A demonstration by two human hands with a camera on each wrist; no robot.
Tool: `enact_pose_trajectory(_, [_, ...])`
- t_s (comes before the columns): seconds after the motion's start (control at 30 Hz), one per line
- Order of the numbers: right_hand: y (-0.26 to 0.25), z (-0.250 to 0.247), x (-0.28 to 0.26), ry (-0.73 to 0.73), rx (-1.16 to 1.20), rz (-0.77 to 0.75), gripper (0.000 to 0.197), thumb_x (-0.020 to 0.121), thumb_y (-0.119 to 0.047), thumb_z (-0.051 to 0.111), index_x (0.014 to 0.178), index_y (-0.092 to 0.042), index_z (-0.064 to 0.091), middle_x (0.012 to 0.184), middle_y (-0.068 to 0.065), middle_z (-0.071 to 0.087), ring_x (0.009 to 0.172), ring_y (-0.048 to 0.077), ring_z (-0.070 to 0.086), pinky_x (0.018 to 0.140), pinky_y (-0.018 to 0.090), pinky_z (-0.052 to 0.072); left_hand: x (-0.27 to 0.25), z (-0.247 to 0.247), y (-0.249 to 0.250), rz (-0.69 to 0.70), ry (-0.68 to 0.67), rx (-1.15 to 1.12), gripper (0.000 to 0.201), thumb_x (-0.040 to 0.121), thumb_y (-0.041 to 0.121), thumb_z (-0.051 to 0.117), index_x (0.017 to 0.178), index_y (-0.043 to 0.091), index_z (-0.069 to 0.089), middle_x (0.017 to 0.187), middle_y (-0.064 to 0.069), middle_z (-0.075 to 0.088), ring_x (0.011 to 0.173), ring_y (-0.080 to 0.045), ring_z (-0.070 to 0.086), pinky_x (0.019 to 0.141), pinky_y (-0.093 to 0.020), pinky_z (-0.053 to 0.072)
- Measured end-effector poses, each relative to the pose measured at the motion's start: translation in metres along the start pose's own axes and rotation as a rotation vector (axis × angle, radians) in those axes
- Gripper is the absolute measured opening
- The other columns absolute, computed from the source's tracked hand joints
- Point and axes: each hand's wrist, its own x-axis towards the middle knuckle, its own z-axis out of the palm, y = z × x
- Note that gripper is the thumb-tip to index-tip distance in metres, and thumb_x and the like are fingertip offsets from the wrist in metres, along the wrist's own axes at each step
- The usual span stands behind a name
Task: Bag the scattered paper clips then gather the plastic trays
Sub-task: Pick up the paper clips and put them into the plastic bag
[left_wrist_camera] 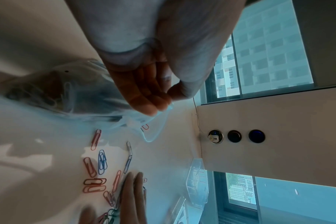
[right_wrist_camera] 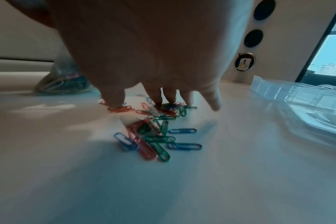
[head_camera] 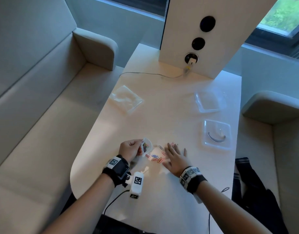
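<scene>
My left hand (head_camera: pixel 131 149) pinches the rim of a small clear plastic bag (head_camera: pixel 146 146) that holds several coloured clips; in the left wrist view the bag (left_wrist_camera: pixel 54 94) hangs from my fingertips (left_wrist_camera: pixel 153 104). Loose coloured paper clips (head_camera: pixel 158 157) lie on the white table just right of the bag. My right hand (head_camera: pixel 174 156) lies flat over them, fingers spread and straight, tips on the clips (right_wrist_camera: pixel 153 133). Two clear plastic trays sit at the right: a near tray (head_camera: pixel 216 134) and a far tray (head_camera: pixel 210 102).
An empty clear bag (head_camera: pixel 126 99) lies at the table's far left. A white post with sockets (head_camera: pixel 198 43) stands at the back, with a plugged charger (head_camera: pixel 191 61) and its cable. Sofas flank the table (head_camera: pixel 162 191). A dark garment (head_camera: pixel 256 191) lies at the right.
</scene>
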Motion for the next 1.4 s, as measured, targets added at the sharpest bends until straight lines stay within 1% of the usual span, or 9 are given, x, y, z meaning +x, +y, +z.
enact_pose_trajectory(0.1, [0.010, 0.012, -0.021, -0.033, 0.049, -0.018, 0.079, 0.090, -0.044, 0.049, 0.155, -0.026, 0.010, 0.164, 0.003, -0.009, 0.151, 0.028, 0.000, 0.117, 0.055, 0.019, -0.001, 0.005, -0.003, 0.007, -0.016, 0.025, 0.021, 0.086, 0.013, 0.065, 0.072, 0.021, 0.080, 0.059, -0.003, 0.066, 0.060, -0.021, 0.057, 0.074, -0.032, 0.052])
enact_pose_trajectory(0.23, [0.010, 0.032, -0.030, 0.192, 0.090, -0.054, 0.057, 0.089, -0.010, 0.057, 0.144, -0.018, 0.044, 0.156, 0.018, 0.029, 0.139, 0.037, 0.033, 0.107, 0.048, 0.042, -0.009, 0.011, -0.001, 0.016, -0.018, 0.032, 0.022, 0.088, 0.011, 0.063, 0.075, 0.021, 0.077, 0.057, -0.004, 0.064, 0.056, -0.017, 0.055, 0.068, -0.025, 0.051])
enact_pose_trajectory(0.53, [0.016, 0.023, -0.009, 0.276, 0.193, -0.008, 0.032, 0.086, 0.003, 0.059, 0.109, -0.014, 0.072, 0.106, 0.004, 0.067, 0.097, 0.022, 0.063, 0.086, 0.025, 0.051, -0.021, 0.018, -0.009, -0.030, -0.040, 0.045, 0.017, 0.088, 0.007, 0.061, 0.085, 0.007, 0.078, 0.055, -0.003, 0.061, 0.050, -0.014, 0.050, 0.059, -0.023, 0.051])
enact_pose_trajectory(0.63, [0.020, 0.011, -0.003, 0.447, 0.552, 0.192, 0.008, 0.083, -0.006, 0.070, 0.085, -0.007, 0.077, 0.083, 0.010, 0.075, 0.075, 0.024, 0.070, 0.077, 0.033, 0.058, -0.024, 0.019, -0.009, -0.016, -0.055, 0.046, 0.021, 0.089, 0.002, 0.055, 0.090, 0.000, 0.076, 0.053, -0.003, 0.060, 0.047, -0.015, 0.048, 0.056, -0.025, 0.051])
enact_pose_trajectory(0.77, [0.025, -0.003, -0.010, 0.497, 1.446, 0.596, 0.023, 0.076, -0.005, 0.080, 0.098, -0.008, 0.077, 0.090, 0.010, 0.077, 0.077, 0.017, 0.075, 0.079, 0.026, 0.060, -0.026, 0.020, -0.008, -0.013, -0.048, 0.041, 0.022, 0.088, 0.000, 0.054, 0.085, 0.004, 0.075, 0.052, -0.003, 0.060, 0.046, -0.014, 0.048, 0.055, -0.025, 0.052])
enact_pose_trajectory(0.93, [0.007, -0.037, -0.025, 0.284, 2.306, 0.351, 0.028, 0.087, 0.009, 0.062, 0.115, 0.007, 0.063, 0.105, 0.021, 0.070, 0.097, 0.027, 0.069, 0.084, 0.029, 0.059, -0.025, 0.022, -0.010, -0.017, -0.043, 0.036, 0.020, 0.089, 0.004, 0.056, 0.086, 0.005, 0.076, 0.055, -0.004, 0.061, 0.048, -0.015, 0.049, 0.058, -0.026, 0.052])
enact_pose_trajectory(1.1, [-0.041, -0.052, -0.024, 0.114, 1.902, 0.154, 0.023, 0.082, 0.002, 0.072, 0.104, 0.001, 0.071, 0.097, 0.019, 0.073, 0.088, 0.025, 0.071, 0.080, 0.028, 0.059, -0.026, 0.031, -0.012, -0.016, -0.074, 0.032, 0.019, 0.090, 0.000, 0.054, 0.091, -0.002, 0.073, 0.053, -0.005, 0.058, 0.046, -0.018, 0.048, 0.054, -0.026, 0.048])
enact_pose_trajectory(1.27, [-0.064, -0.058, -0.017, 0.206, 1.207, 0.139, 0.032, 0.082, -0.006, 0.072, 0.114, -0.005, 0.069, 0.103, 0.008, 0.074, 0.086, 0.014, 0.070, 0.071, 0.015, 0.054, -0.033, 0.030, -0.006, 0.008, -0.111, 0.052, 0.019, 0.091, 0.000, 0.055, 0.095, -0.002, 0.073, 0.053, -0.005, 0.059, 0.046, -0.017, 0.050, 0.056, -0.028, 0.051])
enact_pose_trajectory(1.4, [-0.070, -0.065, -0.017, 0.223, 1.130, 0.097, 0.035, 0.088, -0.003, 0.063, 0.122, -0.010, 0.065, 0.112, 0.007, 0.070, 0.094, 0.020, 0.071, 0.083, 0.034, 0.059, -0.037, 0.023, 0.001, 0.016, -0.101, 0.028, 0.020, 0.091, -0.001, 0.053, 0.096, -0.002, 0.073, 0.056, -0.008, 0.058, 0.043, -0.013, 0.051, 0.051, -0.022, 0.049])
